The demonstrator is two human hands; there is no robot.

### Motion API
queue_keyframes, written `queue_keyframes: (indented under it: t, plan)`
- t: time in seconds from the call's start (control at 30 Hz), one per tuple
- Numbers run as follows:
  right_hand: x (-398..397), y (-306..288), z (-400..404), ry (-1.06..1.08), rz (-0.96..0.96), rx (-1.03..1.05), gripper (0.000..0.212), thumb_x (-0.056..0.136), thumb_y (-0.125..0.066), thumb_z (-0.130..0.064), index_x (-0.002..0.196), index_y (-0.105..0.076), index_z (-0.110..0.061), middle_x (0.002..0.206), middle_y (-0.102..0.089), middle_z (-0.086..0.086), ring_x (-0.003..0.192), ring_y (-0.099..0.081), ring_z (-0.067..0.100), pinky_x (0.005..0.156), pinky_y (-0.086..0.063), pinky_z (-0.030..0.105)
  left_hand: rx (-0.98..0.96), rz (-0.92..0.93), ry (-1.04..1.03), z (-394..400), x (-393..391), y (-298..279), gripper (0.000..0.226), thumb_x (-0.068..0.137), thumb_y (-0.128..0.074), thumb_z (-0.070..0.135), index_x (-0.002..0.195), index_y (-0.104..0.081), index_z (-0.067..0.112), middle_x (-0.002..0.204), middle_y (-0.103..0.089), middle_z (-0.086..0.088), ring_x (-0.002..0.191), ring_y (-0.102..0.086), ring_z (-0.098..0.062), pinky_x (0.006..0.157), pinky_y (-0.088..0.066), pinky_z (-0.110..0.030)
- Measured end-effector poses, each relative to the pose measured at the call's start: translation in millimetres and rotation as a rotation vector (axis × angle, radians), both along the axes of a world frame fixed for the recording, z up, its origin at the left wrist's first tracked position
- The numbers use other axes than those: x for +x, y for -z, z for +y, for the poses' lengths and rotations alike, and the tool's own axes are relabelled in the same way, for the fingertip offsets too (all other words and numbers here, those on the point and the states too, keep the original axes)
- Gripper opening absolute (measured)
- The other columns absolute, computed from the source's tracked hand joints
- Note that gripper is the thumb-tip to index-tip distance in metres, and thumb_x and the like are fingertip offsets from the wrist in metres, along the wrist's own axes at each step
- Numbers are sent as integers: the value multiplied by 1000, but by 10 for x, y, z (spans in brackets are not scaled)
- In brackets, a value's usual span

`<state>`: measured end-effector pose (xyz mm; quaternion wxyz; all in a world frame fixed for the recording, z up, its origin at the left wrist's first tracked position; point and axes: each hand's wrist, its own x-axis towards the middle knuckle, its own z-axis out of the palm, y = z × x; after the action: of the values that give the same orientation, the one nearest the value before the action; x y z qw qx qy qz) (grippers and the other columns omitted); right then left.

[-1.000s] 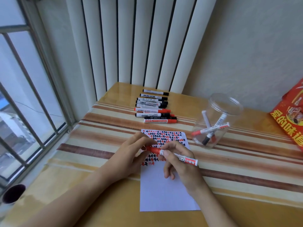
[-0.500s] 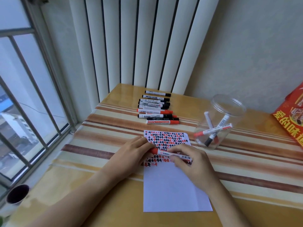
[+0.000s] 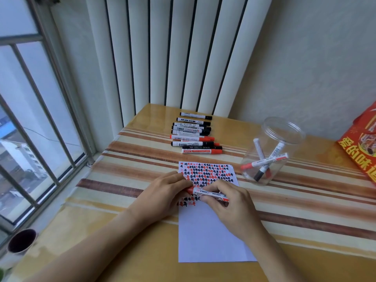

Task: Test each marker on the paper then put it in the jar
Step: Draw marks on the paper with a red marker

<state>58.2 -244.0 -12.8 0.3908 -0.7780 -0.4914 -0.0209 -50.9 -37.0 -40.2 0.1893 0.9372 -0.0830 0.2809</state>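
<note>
Since a second ago the marker (image 3: 209, 193) has dropped from a raised tilt to lie nearly level just over the paper (image 3: 211, 233), and the right hand (image 3: 230, 208) has shifted along its barrel. The left hand (image 3: 164, 192) has stayed at the red cap end.

Now both hands hold the one marker. The left hand's fingertips pinch the red cap at the marker's left end; the right hand's fingers curl round the white barrel, its printed label facing up. Whether the cap is fully seated or partly pulled I cannot tell. The marker sits over the lower edge of the red and black test marks that fill the paper's upper part; the lower part of the sheet is blank.

The paper lies on the striped cloth (image 3: 305, 202) of the worktop (image 3: 154, 251). Behind it, well apart from the hands, a row of markers (image 3: 195, 137) lies side by side, some with black caps and some with red. To the right of the paper stands the clear jar (image 3: 272, 151), open at the top, with three markers leaning crossed inside it.

A red bag (image 3: 364, 147) with yellow characters sits at the worktop's right edge. A dark cup (image 3: 20, 244) stands on the sill at lower left, below the barred window (image 3: 30, 119).
</note>
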Motion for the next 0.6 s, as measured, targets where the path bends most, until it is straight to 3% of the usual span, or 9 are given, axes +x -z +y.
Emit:
queue_keyframes:
  t: [0.13,0.2,0.27,0.33,0.4,0.5,0.6]
  plan:
    - [14,-48,0,26,131,-11,10,89,-81,-28,93,-73,-24,91,-71,-18,90,-66,6,73,-42,11,2,-17,-9,2,-5,-11,24,102,-55,29,115,-67,13,100,-62,3,88,-55,-18,76,-39,-21]
    - [32,-119,-20,17,105,15,11,89,-81,-24,95,-72,-27,97,-69,-15,99,-65,8,80,-44,12,4,-33,-14,-2,-4,-23,25,102,-57,31,115,-68,13,98,-62,4,87,-56,-18,76,-38,-21]
    - [69,-215,-47,-1,156,63,18,91,-77,-15,102,-69,-27,104,-67,-10,103,-66,15,86,-52,24,0,-19,-33,-2,-6,-31,28,102,-57,36,116,-69,15,98,-63,5,88,-57,-17,77,-45,-27]
    - [100,-381,-73,-18,353,155,21,94,-72,-7,107,-64,-21,101,-68,-3,85,-69,25,74,-58,45,-53,49,-82,4,-12,-35,37,102,-54,47,125,-66,21,107,-64,9,98,-60,-14,83,-49,-33]
    - [182,-594,-101,30,411,279,20,94,-71,-4,105,-62,-18,93,-70,5,71,-70,29,63,-57,44,-110,138,-171,33,-22,-25,51,101,-45,59,142,-54,30,123,-61,11,113,-57,-10,96,-45,-32]
    - [393,-981,-179,194,265,457,12,98,-69,-12,102,-61,-20,79,-71,9,65,-70,27,60,-58,48,-66,244,-293,101,-26,37,62,99,-27,69,152,-40,39,147,-50,9,141,-41,-13,115,-29,-34]
    - [662,-1351,-332,369,-60,570,12,102,-60,-24,105,-56,-35,81,-70,-1,69,-71,22,70,-59,56,-13,358,-342,103,3,80,70,95,-18,73,156,-32,42,164,-32,7,156,-9,-12,126,-10,-41]
